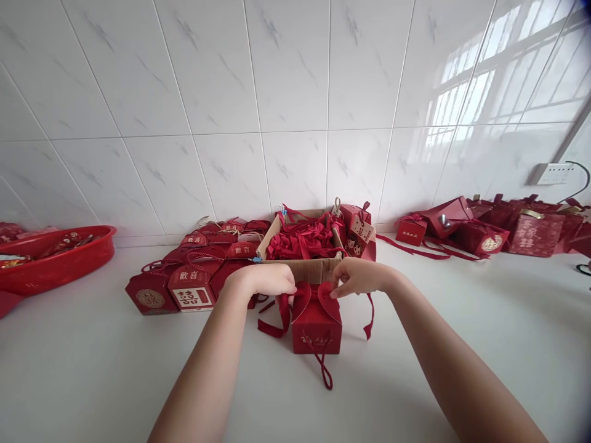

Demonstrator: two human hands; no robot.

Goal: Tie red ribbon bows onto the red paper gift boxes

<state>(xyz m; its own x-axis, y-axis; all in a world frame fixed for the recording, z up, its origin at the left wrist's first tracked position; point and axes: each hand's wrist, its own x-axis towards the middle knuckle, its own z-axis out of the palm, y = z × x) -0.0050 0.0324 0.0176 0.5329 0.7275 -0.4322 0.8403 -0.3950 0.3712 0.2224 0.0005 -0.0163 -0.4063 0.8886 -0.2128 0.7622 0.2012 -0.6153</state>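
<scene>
A small red gift box (316, 327) stands on the white table (92, 369) in front of me, its two rounded top flaps raised. My left hand (268, 280) is closed, pinching the left flap and the red ribbon (277, 317) that hangs beside it. My right hand (357, 277) is closed on the right flap, where another ribbon end (370, 317) trails down. A thin red cord (324, 369) dangles from the box's front onto the table.
Behind the hands sits an open cardboard box (305, 267) full of red ribbons. Several finished red boxes (191, 283) lie to its left, more red boxes and bags (489, 234) at the right, a red tray (55, 261) far left. A tiled wall (286, 111) rises behind.
</scene>
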